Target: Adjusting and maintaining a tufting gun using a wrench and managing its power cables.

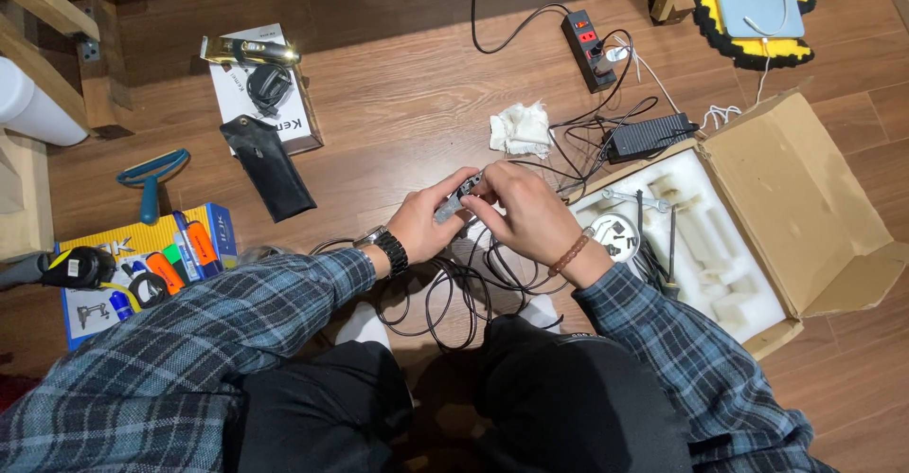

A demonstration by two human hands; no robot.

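Plaid flannel sleeves (189, 340) and dark trousers fill the near edge. Above the knees, the left hand (431, 222) and right hand (521, 210) both pinch a small grey metal part (453, 208) over coiled black cable (445, 293) on the wood floor (398, 104). A cardboard box (814, 208) with white foam lies just right; a crumpled white cloth (520, 128) sits beyond.
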